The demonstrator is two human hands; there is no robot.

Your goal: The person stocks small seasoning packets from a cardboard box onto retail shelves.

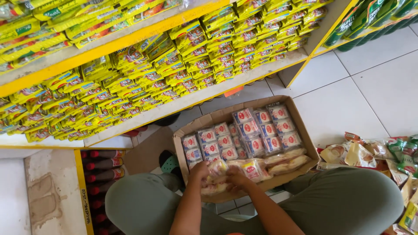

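Inside the one cardboard box [300, 119] on the floor, two hands [199, 170] [236, 177] meet, about sixteen clear packets with red labels [249, 127] stand upright, and seven red-capped bottles [103, 164] lie left of it.

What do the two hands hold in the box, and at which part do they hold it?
Both hands, left hand and right hand, grip a clear packet in the cardboard box, one at each side. The exact finger placement cannot be told.

Bright, even daylight is seen across the white floor [370, 91], shadows kept soft, shelves [130, 39] bowed by wide-angle distortion.
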